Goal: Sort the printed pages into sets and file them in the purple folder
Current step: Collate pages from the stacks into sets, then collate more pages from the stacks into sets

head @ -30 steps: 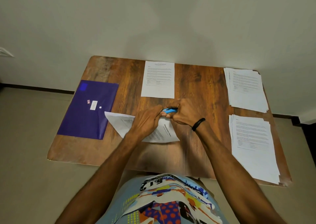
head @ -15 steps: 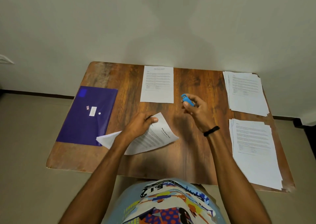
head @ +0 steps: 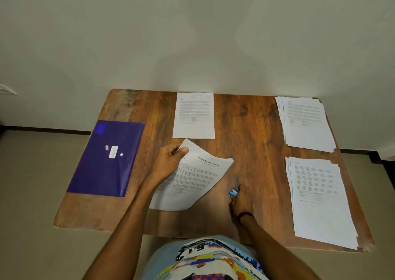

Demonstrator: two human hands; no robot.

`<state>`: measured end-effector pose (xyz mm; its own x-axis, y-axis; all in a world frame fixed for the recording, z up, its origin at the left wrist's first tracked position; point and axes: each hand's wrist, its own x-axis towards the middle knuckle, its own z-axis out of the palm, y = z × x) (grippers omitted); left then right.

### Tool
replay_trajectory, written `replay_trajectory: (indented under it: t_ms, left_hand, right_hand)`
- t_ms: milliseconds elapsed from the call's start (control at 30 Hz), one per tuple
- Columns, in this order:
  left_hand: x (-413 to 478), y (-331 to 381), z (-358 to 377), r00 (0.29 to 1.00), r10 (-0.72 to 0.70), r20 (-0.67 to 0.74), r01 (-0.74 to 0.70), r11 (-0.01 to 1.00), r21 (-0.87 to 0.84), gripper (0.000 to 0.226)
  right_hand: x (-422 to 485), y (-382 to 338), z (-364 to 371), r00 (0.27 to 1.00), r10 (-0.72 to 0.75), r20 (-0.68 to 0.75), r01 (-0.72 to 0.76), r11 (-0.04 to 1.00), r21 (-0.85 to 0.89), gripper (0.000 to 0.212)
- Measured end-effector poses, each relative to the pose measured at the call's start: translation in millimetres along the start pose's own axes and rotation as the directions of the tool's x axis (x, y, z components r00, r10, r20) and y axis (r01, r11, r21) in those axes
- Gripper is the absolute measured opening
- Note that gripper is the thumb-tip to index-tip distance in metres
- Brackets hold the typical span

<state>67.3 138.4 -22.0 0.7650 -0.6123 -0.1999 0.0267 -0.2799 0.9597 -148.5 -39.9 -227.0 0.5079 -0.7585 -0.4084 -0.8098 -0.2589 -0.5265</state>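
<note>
Left hand (head: 168, 162): you grip the tilted set of pages (head: 192, 179) at its far corner, thumb on top.
Right hand (head: 241, 202): you pinch the blue stapler (head: 234, 191) low on the table (head: 252, 130).
Purple folder (head: 106, 157): flat on the left side, near the set.
Right side: a far paper stack (head: 305, 123) and a near paper stack (head: 320, 198).
</note>
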Motion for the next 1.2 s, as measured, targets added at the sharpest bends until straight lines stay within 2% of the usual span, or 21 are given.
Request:
replay_trajectory:
  t_ms: [133,167,200,233,267,300,333,367,400,433,467,533,600,733,800,867,933,1000,1067,1133,1200]
  left_hand:
    - [4,3,-3,0.998,-0.04,-0.04,0.036,0.995,-0.092,0.024]
    - [6,3,-4,0.997,-0.054,-0.054,0.048,0.992,-0.115,0.025]
    - [8,4,-6,0.995,-0.072,-0.063,0.063,0.989,-0.135,0.025]
    - [11,5,-7,0.994,-0.089,-0.07,0.077,0.985,-0.152,0.025]
    - [13,7,-9,0.991,-0.108,-0.078,0.093,0.981,-0.173,0.025]
    - [17,9,-10,0.988,-0.13,-0.085,0.11,0.972,-0.207,0.025]
    - [21,10,-11,0.982,-0.164,-0.09,0.136,0.957,-0.257,0.026]
    - [25,12,-11,0.974,-0.202,-0.098,0.162,0.935,-0.316,0.026]
    - [30,15,-11,0.961,-0.252,-0.115,0.192,0.906,-0.378,0.025]
    - [35,17,-12,0.946,-0.298,-0.131,0.216,0.876,-0.431,0.024]
    - [41,19,-14,0.931,-0.337,-0.14,0.234,0.846,-0.478,0.023]
    - [54,20,-19,0.913,-0.388,-0.127,0.267,0.802,-0.534,0.022]
    - [67,18,-23,0.902,-0.418,-0.109,0.293,0.778,-0.556,0.022]
    - [99,5,-17,0.876,-0.472,-0.099,0.346,0.758,-0.553,0.026]
    - [121,1,-10,0.883,-0.452,-0.129,0.345,0.81,-0.475,0.026]
    - [149,1,0,0.892,-0.415,-0.178,0.326,0.865,-0.383,0.024]
    - [184,2,16,0.91,-0.356,-0.214,0.295,0.916,-0.271,0.025]
    - [221,-1,35,0.938,-0.282,-0.2,0.248,0.952,-0.18,0.028]
    - [254,-12,59,0.968,-0.209,-0.139,0.202,0.978,-0.058,0.031]
    - [281,-36,84,0.986,-0.138,-0.095,0.153,0.971,0.184,0.045]
    - [301,-72,107,0.994,-0.093,-0.049,0.105,0.865,0.491,0.061]
  right_hand:
    - [6,0,7,0.999,-0.042,0.023,0.047,0.944,-0.328,0.053]
    - [10,-6,7,0.999,-0.052,0.013,0.053,0.933,-0.357,0.056]
    - [10,-16,3,0.997,-0.082,0.0,0.077,0.946,-0.314,0.054]
    - [7,-31,-5,0.996,-0.087,0.005,0.087,0.986,-0.141,0.044]
    - [5,-46,-10,0.997,-0.077,0.028,0.074,0.991,0.109,0.031]
    - [0,-65,-20,0.991,-0.053,0.122,0.004,0.928,0.373,0.023]
    - [-4,-83,-27,0.962,-0.057,0.269,-0.111,0.814,0.57,0.033]
    - [-6,-98,-35,0.905,-0.097,0.414,-0.236,0.697,0.678,0.053]
    - [-8,-110,-43,0.854,-0.13,0.503,-0.333,0.606,0.722,0.07]
    - [-11,-116,-51,0.831,-0.162,0.532,-0.364,0.564,0.741,0.078]
    - [-12,-121,-57,0.829,-0.185,0.528,-0.354,0.558,0.751,0.076]
    - [-14,-120,-65,0.824,-0.252,0.508,-0.265,0.621,0.738,0.057]
    - [-10,-116,-69,0.788,-0.323,0.524,-0.215,0.652,0.727,0.049]
    - [11,-117,-75,0.749,-0.379,0.544,-0.24,0.611,0.754,0.037]
    - [27,-121,-81,0.772,-0.366,0.52,-0.219,0.615,0.758,0.04]
    - [51,-124,-88,0.865,-0.27,0.424,-0.162,0.648,0.744,0.042]
    - [81,-124,-98,0.954,-0.143,0.262,-0.089,0.701,0.707,0.035]
    - [117,-121,-110,0.985,-0.101,0.138,-0.013,0.761,0.649,0.032]
    - [153,-120,-122,0.992,-0.112,0.05,0.061,0.806,0.588,0.038]
    - [195,-108,-126,0.995,-0.101,-0.009,0.094,0.877,0.472,0.049]
    - [254,-67,-112,0.997,-0.054,-0.049,0.066,0.959,0.276,0.07]
